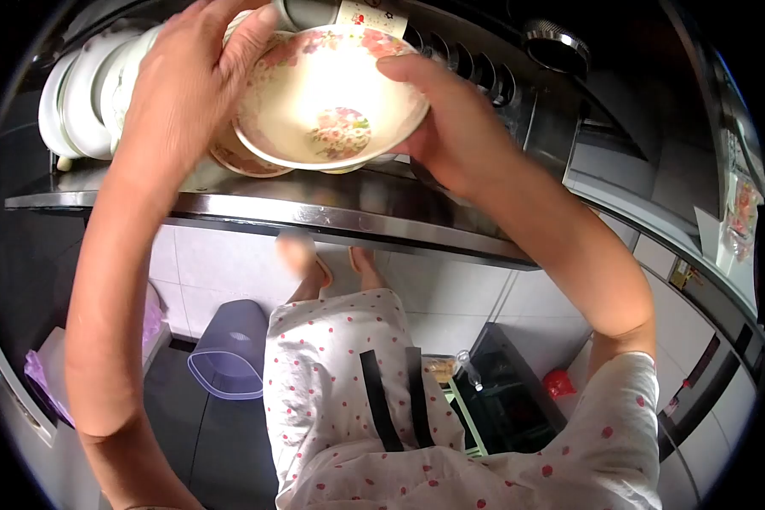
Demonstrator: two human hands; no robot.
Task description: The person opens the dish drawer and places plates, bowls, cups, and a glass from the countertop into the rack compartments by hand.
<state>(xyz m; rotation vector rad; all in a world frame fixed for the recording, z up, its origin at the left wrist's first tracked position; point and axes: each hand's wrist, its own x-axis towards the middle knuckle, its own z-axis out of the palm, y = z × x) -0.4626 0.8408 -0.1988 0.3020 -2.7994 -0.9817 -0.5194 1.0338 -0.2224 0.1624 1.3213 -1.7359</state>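
Observation:
A cream bowl with a pink floral rim and a floral patch on its inner base is tilted toward me, its inside showing. My right hand is closed on its right side, thumb over the rim and fingers beneath. My left hand is at the bowl's upper left, with its thumb stretched toward the rim. The other left fingers run to the top edge of the view, so their grip is hidden. Partly behind the held bowl, another floral bowl rests low on the metal counter.
White plates stand on edge at the left. Several dark round items line up behind my right hand. The metal counter edge runs across in front of me. A purple-grey bin stands on the floor.

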